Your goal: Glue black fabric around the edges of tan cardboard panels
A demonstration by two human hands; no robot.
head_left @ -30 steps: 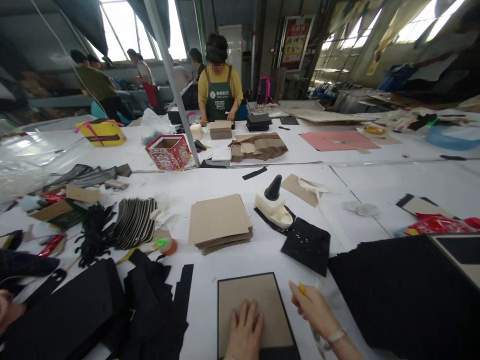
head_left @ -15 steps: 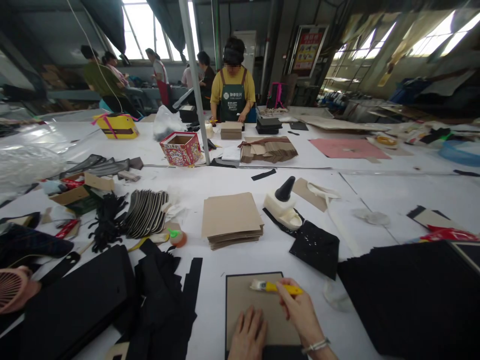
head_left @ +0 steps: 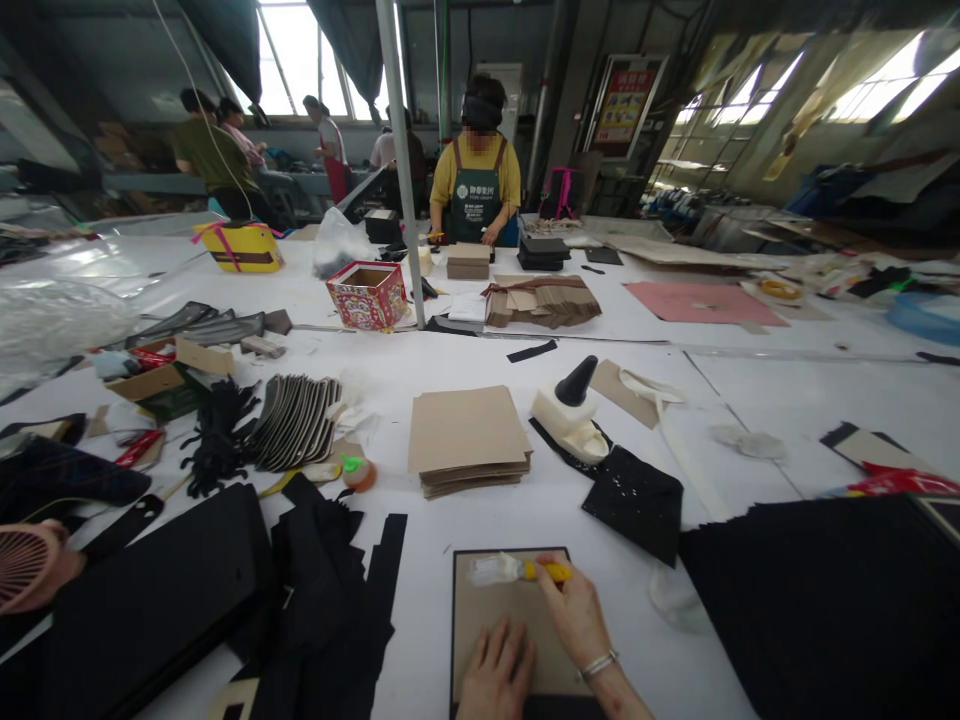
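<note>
A grey-brown cardboard panel [head_left: 551,640] with a dark edge lies on the white table in front of me. My left hand [head_left: 496,668] rests flat on its lower part, fingers spread. My right hand [head_left: 574,612] is closed round the yellow handle of a paintbrush [head_left: 549,571], whose pale bristles touch the panel near its top edge. A whitish wet streak [head_left: 486,570] shows on the board at the bristles. Behind the panel sits a stack of cardboard sheets [head_left: 469,430].
A white bottle with a black cone top [head_left: 566,410] stands by a spotted black piece [head_left: 636,503]. Black sheets [head_left: 825,600] lie at right, black strips [head_left: 322,600] at left. A pole [head_left: 409,170] rises mid-table. Across from me stands a person in an apron [head_left: 480,195].
The paintbrush in my right hand has moved left along the panel's top, and a whitish streak now shows there. My left hand stays put. The view has shifted slightly.
</note>
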